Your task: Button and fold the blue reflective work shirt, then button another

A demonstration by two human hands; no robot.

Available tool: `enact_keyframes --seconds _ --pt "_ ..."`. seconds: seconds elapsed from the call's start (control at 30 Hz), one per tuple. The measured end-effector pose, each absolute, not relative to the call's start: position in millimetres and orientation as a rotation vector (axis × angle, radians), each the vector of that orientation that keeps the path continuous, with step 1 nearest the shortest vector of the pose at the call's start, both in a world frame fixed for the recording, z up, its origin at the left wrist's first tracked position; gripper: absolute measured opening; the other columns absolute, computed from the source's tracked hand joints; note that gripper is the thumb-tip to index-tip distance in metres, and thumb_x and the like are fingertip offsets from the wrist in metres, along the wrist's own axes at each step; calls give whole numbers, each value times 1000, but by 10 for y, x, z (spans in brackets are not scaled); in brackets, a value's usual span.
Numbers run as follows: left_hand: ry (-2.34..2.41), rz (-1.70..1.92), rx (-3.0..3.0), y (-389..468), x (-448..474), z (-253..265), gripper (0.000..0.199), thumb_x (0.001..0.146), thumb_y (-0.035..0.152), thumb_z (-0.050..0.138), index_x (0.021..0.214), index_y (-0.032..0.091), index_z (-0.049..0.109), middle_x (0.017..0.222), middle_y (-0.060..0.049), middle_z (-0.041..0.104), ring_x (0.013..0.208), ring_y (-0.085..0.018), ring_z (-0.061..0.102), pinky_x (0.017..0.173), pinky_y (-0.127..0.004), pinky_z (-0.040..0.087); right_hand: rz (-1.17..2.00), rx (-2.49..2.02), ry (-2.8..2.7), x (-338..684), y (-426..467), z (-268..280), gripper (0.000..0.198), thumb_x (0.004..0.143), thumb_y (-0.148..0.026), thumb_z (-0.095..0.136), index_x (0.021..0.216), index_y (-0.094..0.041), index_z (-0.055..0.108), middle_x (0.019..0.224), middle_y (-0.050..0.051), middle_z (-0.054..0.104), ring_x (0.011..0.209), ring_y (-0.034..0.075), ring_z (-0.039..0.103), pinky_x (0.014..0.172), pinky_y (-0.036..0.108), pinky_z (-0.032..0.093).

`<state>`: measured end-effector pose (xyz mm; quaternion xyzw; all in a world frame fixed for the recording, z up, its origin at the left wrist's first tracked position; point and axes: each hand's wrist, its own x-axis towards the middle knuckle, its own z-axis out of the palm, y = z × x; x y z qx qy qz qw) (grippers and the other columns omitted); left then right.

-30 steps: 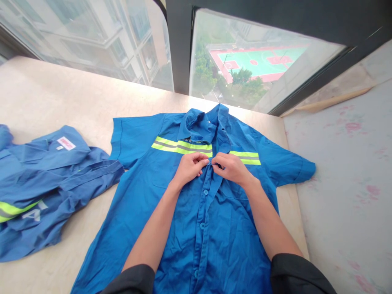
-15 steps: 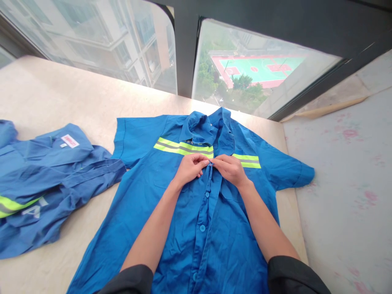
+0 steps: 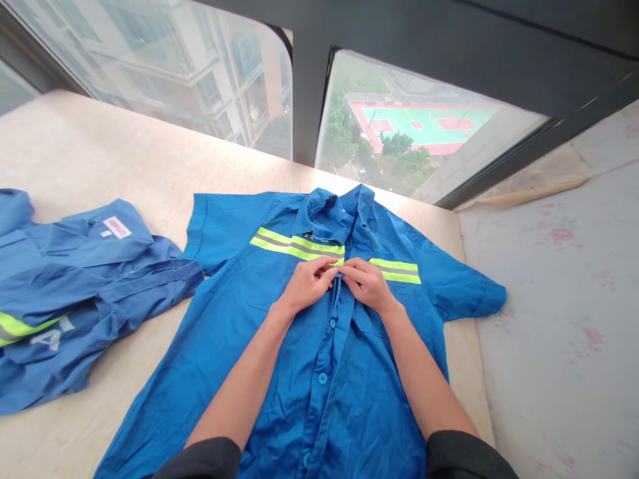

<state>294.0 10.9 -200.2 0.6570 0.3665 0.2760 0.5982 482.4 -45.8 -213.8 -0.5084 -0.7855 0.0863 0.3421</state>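
Note:
A blue short-sleeved work shirt (image 3: 224, 332) with yellow-and-grey reflective bands lies front up, its collar toward the window. My left hand (image 3: 312, 283) and my right hand (image 3: 367, 285) meet at the front placket, just below the chest band. Both pinch the shirt's front edges, fingertips nearly touching. The fingers hide whatever button or buttonhole is between them. Lower on the placket, a round blue button (image 3: 323, 378) and others show, with the right front edge lying loose beside them.
A second, crumpled blue garment (image 3: 124, 293) with a white-and-red label lies at the left on the pale ledge (image 3: 114, 146). Dark-framed windows (image 3: 304, 100) stand along the back. A flower-patterned wall (image 3: 554, 319) borders the right side.
Both hands stay pinched at the same part of the placket, with small finger movements. The view has tilted and shifted slightly; the shirt lies much as before.

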Motion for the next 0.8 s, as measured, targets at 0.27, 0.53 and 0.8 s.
enact_keyframes --seconds 0.27,0.53,0.8 --pt "868 665 1695 80 2952 -2082 40 76 22 68 116 15 68 80 0 70 59 -9 63 59 -18 52 312 -1323 -2030 4844 -437 -2181 22 97 -18 52 107 -21 71 96 8 70 85 18 66 73 30 51" --pt "910 749 1901 63 2987 -2116 37 71 7 58 104 17 71 75 2 71 60 -9 64 59 -18 50 348 -1354 -2004 4834 -424 -2223 21 97 -16 52 100 -22 72 93 7 71 84 18 66 73 29 47" --pt "881 724 1827 72 2966 -2129 31 74 8 57 101 18 67 76 3 72 65 -11 67 61 -19 51 399 -1389 -2022 4829 -427 -2193 25 97 -12 48 98 -21 71 93 6 71 84 17 65 71 29 43"
